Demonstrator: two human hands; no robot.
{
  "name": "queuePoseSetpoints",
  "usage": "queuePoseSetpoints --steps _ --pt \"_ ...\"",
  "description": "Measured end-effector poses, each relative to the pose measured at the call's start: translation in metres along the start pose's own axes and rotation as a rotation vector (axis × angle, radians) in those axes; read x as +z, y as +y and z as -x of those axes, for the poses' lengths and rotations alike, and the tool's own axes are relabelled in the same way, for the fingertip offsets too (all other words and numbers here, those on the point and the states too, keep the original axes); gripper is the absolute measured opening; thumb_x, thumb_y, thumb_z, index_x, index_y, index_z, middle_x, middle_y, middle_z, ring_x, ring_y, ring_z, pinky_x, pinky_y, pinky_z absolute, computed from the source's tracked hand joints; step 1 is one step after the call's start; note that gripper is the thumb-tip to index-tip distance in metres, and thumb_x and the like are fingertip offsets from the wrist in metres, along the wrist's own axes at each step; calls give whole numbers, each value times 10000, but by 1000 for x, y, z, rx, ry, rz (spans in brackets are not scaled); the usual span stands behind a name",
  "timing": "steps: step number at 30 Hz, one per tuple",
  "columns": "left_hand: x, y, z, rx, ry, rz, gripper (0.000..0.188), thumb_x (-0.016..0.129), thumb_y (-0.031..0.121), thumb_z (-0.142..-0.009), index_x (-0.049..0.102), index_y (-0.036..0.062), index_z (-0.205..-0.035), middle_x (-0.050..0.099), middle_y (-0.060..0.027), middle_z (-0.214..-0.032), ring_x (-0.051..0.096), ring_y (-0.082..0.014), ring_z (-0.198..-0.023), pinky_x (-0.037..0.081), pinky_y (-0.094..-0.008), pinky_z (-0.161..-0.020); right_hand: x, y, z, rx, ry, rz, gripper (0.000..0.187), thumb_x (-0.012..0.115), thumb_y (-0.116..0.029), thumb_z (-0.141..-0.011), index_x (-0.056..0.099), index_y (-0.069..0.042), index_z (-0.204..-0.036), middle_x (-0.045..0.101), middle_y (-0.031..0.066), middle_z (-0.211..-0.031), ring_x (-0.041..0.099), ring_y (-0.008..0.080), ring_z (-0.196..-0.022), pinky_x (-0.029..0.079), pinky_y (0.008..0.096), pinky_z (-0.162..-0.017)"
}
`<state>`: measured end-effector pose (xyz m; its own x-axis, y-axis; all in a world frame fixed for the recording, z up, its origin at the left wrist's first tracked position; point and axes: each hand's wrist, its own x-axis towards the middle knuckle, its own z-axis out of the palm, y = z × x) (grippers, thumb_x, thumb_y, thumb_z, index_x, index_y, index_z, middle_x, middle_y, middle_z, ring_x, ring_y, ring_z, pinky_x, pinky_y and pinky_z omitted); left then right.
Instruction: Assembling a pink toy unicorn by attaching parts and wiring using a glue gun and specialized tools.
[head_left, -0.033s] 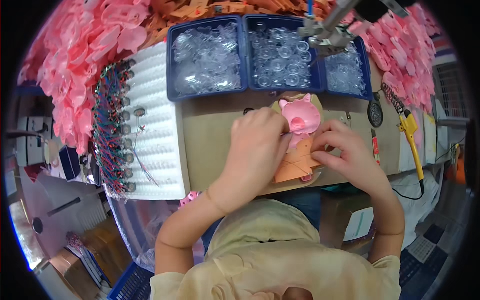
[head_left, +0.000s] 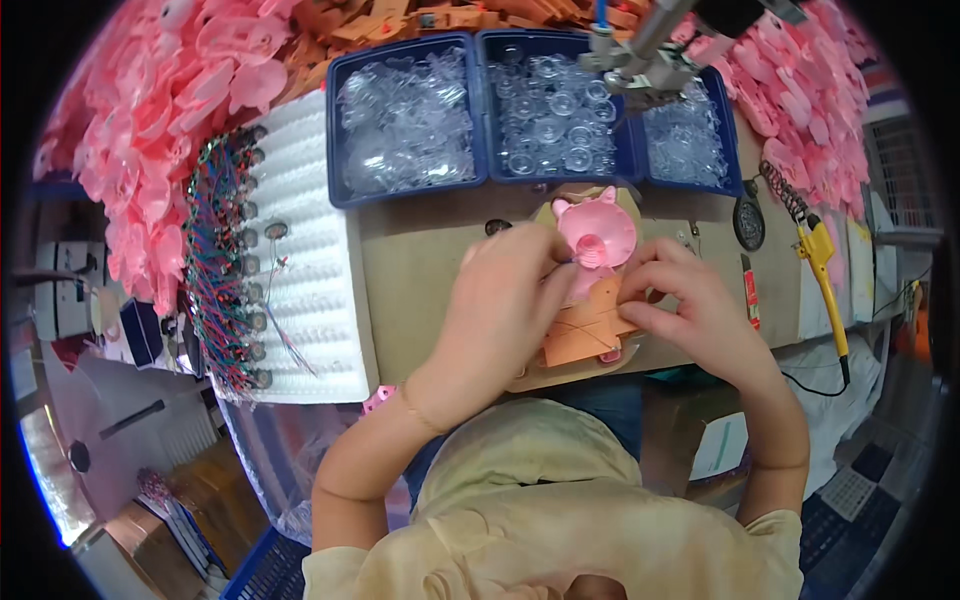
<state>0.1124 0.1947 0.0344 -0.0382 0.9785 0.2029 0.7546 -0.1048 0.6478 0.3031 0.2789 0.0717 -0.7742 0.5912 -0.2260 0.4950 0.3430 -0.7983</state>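
In front of me lies a pink animal-shaped plastic shell (head_left: 603,225) with two small ears, its hollow side up. Overlapping its lower part is an orange plastic piece (head_left: 575,340), with a thin dark wire running across it. My left hand (head_left: 500,300) is closed in a pinch at the lower left rim of the shell; what the fingertips hold is hidden. Thumb and bent fingers of my right hand (head_left: 675,295) grip the right edge of the orange piece.
Blue bins (head_left: 333,130) of clear plastic parts stand behind. On the left, a white foam tray (head_left: 335,330) carries small wired discs. A yellow-handled soldering iron (head_left: 822,270) hangs at right. Metal tooling (head_left: 650,75) juts overhead. Pink shells (head_left: 150,120) pile up at both sides.
The whole view has shifted slightly. Both hands keep nearly the same grip and place at the pink shell and orange piece.
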Motion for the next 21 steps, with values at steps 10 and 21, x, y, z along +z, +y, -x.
queuePoseSetpoints --steps 10,21 --pt "2 -12 7 -522 1 1152 215 563 78 -902 543 -47 -1076 661 -108 -944 618 -104 -865 495 -236 -758 40 -5 46 -160 -16 7 128 672 -86 -770 586 -25 -843 564 92 -845 571 243 -768 461 331 -695" --pt "-4 -5 -1 -471 -77 788 198 602 119 -882 608 -44 -996 656 -50 -867 613 -80 -795 488 -217 -715 14 -14 -60 -7 88 -703 157 640 -64 -821 624 20 -952 627 33 -900 578 77 -828 465 222 -707"
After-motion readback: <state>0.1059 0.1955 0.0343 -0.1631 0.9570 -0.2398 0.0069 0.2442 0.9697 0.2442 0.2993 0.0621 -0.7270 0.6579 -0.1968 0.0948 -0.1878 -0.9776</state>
